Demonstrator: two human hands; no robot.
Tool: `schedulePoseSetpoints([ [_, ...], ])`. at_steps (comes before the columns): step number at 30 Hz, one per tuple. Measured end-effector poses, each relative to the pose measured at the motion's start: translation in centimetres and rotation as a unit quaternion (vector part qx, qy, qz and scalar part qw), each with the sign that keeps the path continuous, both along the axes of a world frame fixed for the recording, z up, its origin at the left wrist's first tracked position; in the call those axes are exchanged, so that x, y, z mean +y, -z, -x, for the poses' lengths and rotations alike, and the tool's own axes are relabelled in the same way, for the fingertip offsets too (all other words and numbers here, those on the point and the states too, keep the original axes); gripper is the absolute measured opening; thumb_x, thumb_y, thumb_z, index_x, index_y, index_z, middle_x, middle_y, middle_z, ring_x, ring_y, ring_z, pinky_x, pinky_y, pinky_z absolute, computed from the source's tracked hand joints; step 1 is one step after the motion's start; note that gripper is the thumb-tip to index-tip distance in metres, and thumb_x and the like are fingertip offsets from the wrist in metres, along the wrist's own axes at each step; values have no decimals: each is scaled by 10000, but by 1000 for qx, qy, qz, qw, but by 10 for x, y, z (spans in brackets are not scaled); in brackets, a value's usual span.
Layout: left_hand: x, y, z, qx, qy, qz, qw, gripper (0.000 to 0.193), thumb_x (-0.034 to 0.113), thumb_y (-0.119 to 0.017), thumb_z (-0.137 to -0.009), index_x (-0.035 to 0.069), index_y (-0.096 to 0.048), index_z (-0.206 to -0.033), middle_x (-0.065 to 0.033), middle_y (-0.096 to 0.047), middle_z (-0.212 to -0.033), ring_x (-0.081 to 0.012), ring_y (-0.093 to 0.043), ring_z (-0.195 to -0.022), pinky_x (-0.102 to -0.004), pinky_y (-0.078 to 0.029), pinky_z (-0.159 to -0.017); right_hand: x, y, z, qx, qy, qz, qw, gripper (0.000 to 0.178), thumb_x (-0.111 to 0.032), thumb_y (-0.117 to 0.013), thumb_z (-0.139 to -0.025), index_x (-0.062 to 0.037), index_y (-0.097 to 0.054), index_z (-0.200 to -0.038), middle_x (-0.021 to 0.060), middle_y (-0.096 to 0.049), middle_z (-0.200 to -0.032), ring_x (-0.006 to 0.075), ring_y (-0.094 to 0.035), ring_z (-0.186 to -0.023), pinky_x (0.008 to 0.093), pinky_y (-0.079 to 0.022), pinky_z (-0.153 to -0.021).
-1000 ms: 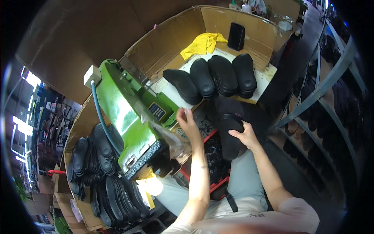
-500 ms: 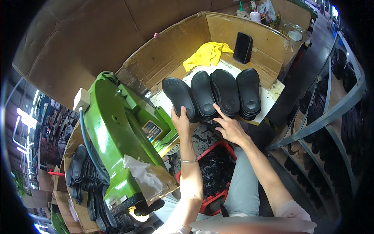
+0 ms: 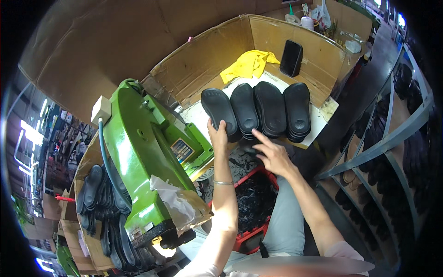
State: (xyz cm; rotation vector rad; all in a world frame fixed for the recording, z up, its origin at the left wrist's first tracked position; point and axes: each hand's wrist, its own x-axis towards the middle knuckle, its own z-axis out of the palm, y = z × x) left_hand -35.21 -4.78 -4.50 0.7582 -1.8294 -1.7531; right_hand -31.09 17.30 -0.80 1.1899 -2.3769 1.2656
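Side by side on the white tabletop lie several stacks of black shoe soles. My left hand grips the heel end of the leftmost shoe sole, with the thumb on its top face. Right of it stands the second stack. At that stack's near end is my right hand, its index finger stretched toward the heel, the other fingers loosely bent and apart, holding nothing. Whether the fingertip touches the stack I cannot tell. Farther right are a third stack and a fourth stack.
A green machine stands at my left, close to the left forearm. Cardboard walls enclose the table's back, with a yellow cloth and a phone before them. A red basket of black scraps sits below; a metal rack stands right.
My left hand and the leftmost sole have shifted slightly right, closer to the second stack. My right hand has drawn back a little from the stack's near edge. The view has moved slightly.
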Motion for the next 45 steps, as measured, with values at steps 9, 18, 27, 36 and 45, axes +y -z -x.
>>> schedulePoseSetpoints([
  [9, -6, 2, -5, 37, -28, 36, 998, 559, 131, -619, -823, -21, -393, -1311, -185, -549, -1160, -231, -560, -995, -307, -442, -860, -37, 37, 1, -185, -125, 70, 972, 353, -20, -686, -709, 100, -565, -1017, 192, -259, -1461, 315, -269, -1350, 361, -302, -1053],
  [18, -21, 5, -6, 27, -5, 96, 995, 510, 78, -624, -798, -24, -432, -1259, -159, -566, -1055, -172, -578, -834, -272, -475, -733, -65, 63, -15, -171, -28, 124, 977, 350, -21, -707, -685, 57, -595, -1008, 262, -256, -1437, 358, -329, -1311, 369, -350, -1015],
  [27, -18, -4, -21, 69, -8, 58, 996, 486, 84, -555, -839, -41, -401, -1283, -146, -541, -1126, -176, -552, -912, -279, -445, -813, -64, 68, -8, -168, -80, 153, 971, 333, -3, -692, -684, 60, -610, -1001, 239, -296, -1425, 361, -350, -1297, 372, -355, -1013],
  [36, 7, -18, -29, 74, -34, -61, 995, 396, 125, -526, -894, -51, -432, -1236, -142, -551, -1082, -163, -550, -894, -273, -452, -787, -59, 71, -5, -177, -85, 133, 972, 353, -19, -687, -696, 54, -603, -1031, 238, -288, -1431, 356, -331, -1309, 382, -339, -1030],
  [45, 12, -9, -17, 61, -74, -40, 995, 393, 120, -506, -908, -30, -394, -1254, -144, -546, -1062, -170, -548, -882, -280, -455, -790, -55, 71, -5, -186, -83, 116, 972, 351, -24, -685, -698, 71, -589, -1022, 233, -280, -1436, 351, -318, -1316, 373, -333, -1033],
])
